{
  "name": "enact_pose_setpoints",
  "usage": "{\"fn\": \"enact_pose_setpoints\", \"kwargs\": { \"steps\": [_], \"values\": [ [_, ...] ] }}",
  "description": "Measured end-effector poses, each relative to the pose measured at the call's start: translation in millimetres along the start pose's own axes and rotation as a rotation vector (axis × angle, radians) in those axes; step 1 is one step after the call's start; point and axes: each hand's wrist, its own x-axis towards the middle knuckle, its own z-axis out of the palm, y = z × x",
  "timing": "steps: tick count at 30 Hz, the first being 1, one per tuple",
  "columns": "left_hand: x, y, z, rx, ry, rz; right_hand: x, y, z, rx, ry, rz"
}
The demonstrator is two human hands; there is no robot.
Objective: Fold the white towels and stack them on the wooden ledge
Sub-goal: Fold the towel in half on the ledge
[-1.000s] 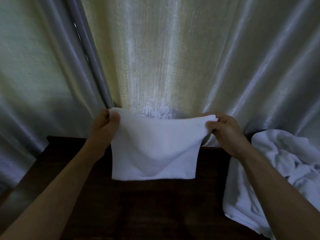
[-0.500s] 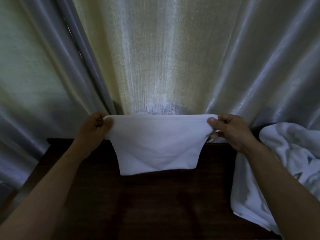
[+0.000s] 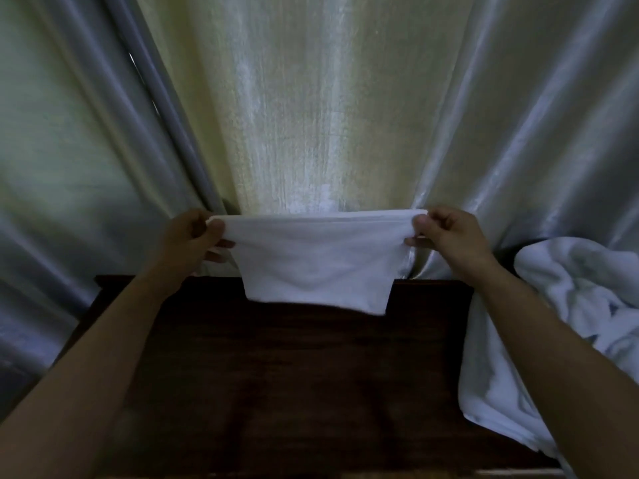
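Observation:
A small white towel [image 3: 316, 261], folded over, hangs in the air above the back of the dark wooden ledge [image 3: 294, 382]. My left hand [image 3: 188, 242] pinches its top left corner and my right hand [image 3: 449, 236] pinches its top right corner. The top edge is pulled straight between them. Its lower edge dangles just over the ledge, lower on the right side. A heap of crumpled white towels [image 3: 567, 319] lies at the right end of the ledge, partly behind my right forearm.
Shiny grey and cream curtains [image 3: 311, 115] hang right behind the ledge and fill the upper view. The ledge's left corner [image 3: 103, 281] meets the curtain folds. A pale strip of floor or edge [image 3: 518, 473] shows at the bottom right.
Both hands have moved apart and slightly up, pulling the towel's sagging top edge taut. The hanging part looks shorter and its bottom edge has risen toward the back of the ledge.

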Motion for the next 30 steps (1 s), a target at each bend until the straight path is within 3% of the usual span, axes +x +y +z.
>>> {"fn": "enact_pose_setpoints", "kwargs": {
  "steps": [7,12,18,24,30],
  "values": [
    [-101,-48,-5,0.064,-0.097,-0.092,-97,48,-14,-0.524,-0.085,-0.101],
    [-203,-115,6,0.462,-0.267,-0.129,-199,142,-19,-0.673,-0.237,0.032],
    [-302,-183,26,0.550,-0.338,-0.323,-292,212,-23,-0.750,-0.414,0.120],
    [-311,-189,12,0.639,-0.382,-0.309,-300,218,-22,-0.786,-0.416,0.112],
    [-246,-165,-3,0.615,-0.544,-0.418,-247,196,-15,-0.775,-0.348,0.193]
  ]
}}
